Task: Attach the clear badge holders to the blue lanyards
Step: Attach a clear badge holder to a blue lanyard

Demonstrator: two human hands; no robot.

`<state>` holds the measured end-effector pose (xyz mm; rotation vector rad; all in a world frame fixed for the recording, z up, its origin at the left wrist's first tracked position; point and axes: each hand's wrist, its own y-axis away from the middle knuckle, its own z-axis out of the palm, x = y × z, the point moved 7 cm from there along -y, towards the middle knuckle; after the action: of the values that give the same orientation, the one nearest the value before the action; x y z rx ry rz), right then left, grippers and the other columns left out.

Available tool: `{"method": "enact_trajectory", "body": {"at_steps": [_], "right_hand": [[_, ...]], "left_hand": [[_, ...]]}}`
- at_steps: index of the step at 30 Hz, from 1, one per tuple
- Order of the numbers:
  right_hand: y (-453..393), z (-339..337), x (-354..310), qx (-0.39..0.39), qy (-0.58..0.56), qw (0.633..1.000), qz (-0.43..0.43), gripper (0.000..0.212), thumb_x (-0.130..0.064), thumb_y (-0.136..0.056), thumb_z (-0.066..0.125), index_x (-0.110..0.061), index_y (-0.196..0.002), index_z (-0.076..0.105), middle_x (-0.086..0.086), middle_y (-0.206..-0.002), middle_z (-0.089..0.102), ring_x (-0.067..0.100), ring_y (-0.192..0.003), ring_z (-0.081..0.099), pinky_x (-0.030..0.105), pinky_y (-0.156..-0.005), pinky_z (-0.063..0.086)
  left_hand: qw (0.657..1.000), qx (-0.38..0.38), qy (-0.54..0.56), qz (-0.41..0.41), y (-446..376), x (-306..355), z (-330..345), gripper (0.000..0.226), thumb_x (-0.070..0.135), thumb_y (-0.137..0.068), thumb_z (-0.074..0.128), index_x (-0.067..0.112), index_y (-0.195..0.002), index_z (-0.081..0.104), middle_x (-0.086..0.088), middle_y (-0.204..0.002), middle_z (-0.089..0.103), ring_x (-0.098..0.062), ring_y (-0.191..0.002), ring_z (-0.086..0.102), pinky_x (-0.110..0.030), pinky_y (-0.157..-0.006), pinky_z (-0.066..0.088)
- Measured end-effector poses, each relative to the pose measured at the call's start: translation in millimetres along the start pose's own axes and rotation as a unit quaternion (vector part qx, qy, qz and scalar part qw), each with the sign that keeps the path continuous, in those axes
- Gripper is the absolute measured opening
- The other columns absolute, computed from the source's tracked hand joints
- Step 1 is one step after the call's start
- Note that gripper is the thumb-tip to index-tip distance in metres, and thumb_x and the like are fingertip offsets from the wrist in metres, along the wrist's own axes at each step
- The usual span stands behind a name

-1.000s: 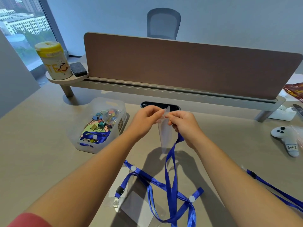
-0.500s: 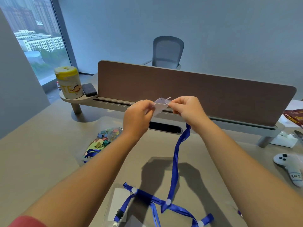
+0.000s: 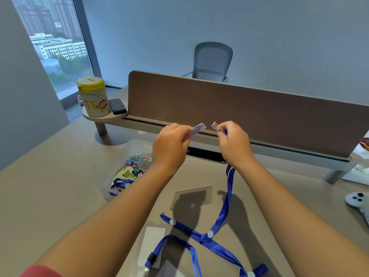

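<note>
Head camera is showing us both hands raised above the counter (image 3: 50, 186), in front of the brown divider panel (image 3: 259, 116). Far to the left of our fingers, a yellow-lidded canister (image 3: 93, 96) and a dark eraser-like block (image 3: 118, 106) are sitting on a small raised shelf. Below and left of our left fingers, a clear bin of coloured binder clips (image 3: 131, 172) is resting on the counter. Our left hand (image 3: 169, 148) is pinching a clear badge holder (image 3: 197, 129) between thumb and curled fingers, its free end pointing toward the other hand. A small gap is separating it from our right hand (image 3: 233, 144), whose fingers are curling around the clip end (image 3: 215, 125) of a blue lanyard (image 3: 227, 198). That strap is hanging down from the right fingers to the counter, where it is crossing other loops. Near our left forearm, a second lanyard (image 3: 175, 242) is lying clipped to another badge holder (image 3: 151, 244). Far right, a white controller (image 3: 359, 202) is lying at the edge.
</note>
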<state>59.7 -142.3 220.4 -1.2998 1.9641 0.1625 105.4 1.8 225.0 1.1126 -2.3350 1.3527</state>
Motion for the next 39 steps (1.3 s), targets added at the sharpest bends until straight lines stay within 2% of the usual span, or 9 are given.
{"method": "enact_trajectory", "body": {"at_steps": [4, 6, 9, 16, 25, 29, 32, 36, 39], "right_hand": [[7, 9, 25, -0.021, 0.036, 0.999, -0.025, 0.032, 0.0, -0.091, 0.035, -0.004, -0.118, 0.05, 0.014, -0.115, 0.05, 0.026, -0.097, 0.048, 0.032, -0.081, 0.038], [19, 27, 50, -0.085, 0.084, 0.993, -0.005, 0.027, 0.001, -0.088, 0.037, -0.007, -0.109, 0.052, 0.014, -0.107, 0.049, 0.033, -0.106, 0.049, 0.037, -0.086, 0.04], [48, 66, 101, -0.215, 0.151, 0.964, 0.047, 0.044, -0.003, -0.088, 0.042, -0.004, -0.132, 0.043, 0.017, -0.128, 0.048, 0.034, -0.122, 0.043, 0.04, -0.102, 0.037], [120, 126, 179, -0.391, 0.165, 0.9, 0.097, 0.054, -0.004, -0.082, 0.056, -0.012, -0.133, 0.043, 0.012, -0.136, 0.039, 0.029, -0.125, 0.04, 0.036, -0.102, 0.04], [130, 130, 195, -0.363, 0.164, 0.913, 0.093, 0.019, -0.016, -0.084, 0.061, -0.007, -0.098, 0.053, 0.014, -0.111, 0.059, 0.023, -0.085, 0.049, 0.032, -0.073, 0.038], [127, 123, 195, -0.353, 0.165, 0.914, 0.111, 0.021, -0.017, -0.084, 0.059, -0.006, -0.102, 0.056, 0.015, -0.106, 0.063, 0.024, -0.083, 0.048, 0.031, -0.069, 0.037], [107, 106, 177, -0.323, 0.129, 0.929, 0.126, 0.007, -0.016, -0.084, 0.058, -0.013, -0.087, 0.053, 0.011, -0.093, 0.056, 0.024, -0.082, 0.047, 0.028, -0.059, 0.034], [73, 90, 134, -0.271, 0.05, 0.953, 0.129, 0.026, -0.014, -0.088, 0.051, -0.02, -0.066, 0.038, 0.002, -0.074, 0.049, 0.022, -0.071, 0.049, 0.029, -0.059, 0.037], [53, 89, 94, -0.239, -0.043, 0.961, 0.129, 0.021, -0.008, -0.089, 0.046, -0.018, -0.071, 0.043, 0.006, -0.072, 0.05, 0.026, -0.069, 0.053, 0.034, -0.065, 0.045]], "left_hand": [[0.993, -0.092, -0.014, -0.077, 32, -31, 26, 0.019, 0.011, -0.087, 0.049, 0.005, -0.096, 0.065, -0.018, -0.096, 0.067, -0.031, -0.088, 0.057, -0.04, -0.073, 0.047], [0.987, -0.126, -0.009, -0.104, 52, -41, 39, 0.02, 0.012, -0.088, 0.05, 0.007, -0.1, 0.064, -0.017, -0.099, 0.067, -0.03, -0.091, 0.057, -0.037, -0.074, 0.045], [0.978, -0.169, -0.022, -0.121, 81, -50, 57, 0.022, 0.013, -0.088, 0.05, 0.008, -0.105, 0.064, -0.016, -0.102, 0.067, -0.029, -0.093, 0.056, -0.029, -0.07, 0.036], [0.962, -0.229, -0.048, -0.141, 128, -62, 87, 0.021, 0.011, -0.087, 0.052, 0.008, -0.102, 0.065, -0.017, -0.1, 0.067, -0.033, -0.095, 0.057, -0.039, -0.078, 0.045], [0.957, -0.238, -0.063, -0.15, 143, -62, 94, 0.021, 0.008, -0.085, 0.053, 0.005, -0.102, 0.065, -0.022, -0.1, 0.066, -0.036, -0.096, 0.057, -0.043, -0.081, 0.048], [0.955, -0.238, -0.065, -0.166, 142, -61, 90, 0.022, 0.009, -0.086, 0.052, 0.005, -0.103, 0.064, -0.022, -0.101, 0.066, -0.036, -0.095, 0.056, -0.042, -0.081, 0.047], [0.957, -0.215, -0.05, -0.189, 132, -59, 79, 0.021, 0.01, -0.086, 0.052, 0.005, -0.103, 0.064, -0.02, -0.102, 0.067, -0.034, -0.094, 0.058, -0.039, -0.08, 0.046], [0.964, -0.157, -0.02, -0.214, 106, -56, 49, 0.021, 0.011, -0.086, 0.053, 0.004, -0.103, 0.063, -0.018, -0.102, 0.067, -0.029, -0.09, 0.058, -0.033, -0.077, 0.042], [0.968, -0.127, -0.014, -0.217, 86, -63, 21, 0.018, 0.013, -0.087, 0.051, 0.003, -0.097, 0.063, -0.018, -0.096, 0.067, -0.021, -0.08, 0.052, -0.031, -0.071, 0.038]]}}
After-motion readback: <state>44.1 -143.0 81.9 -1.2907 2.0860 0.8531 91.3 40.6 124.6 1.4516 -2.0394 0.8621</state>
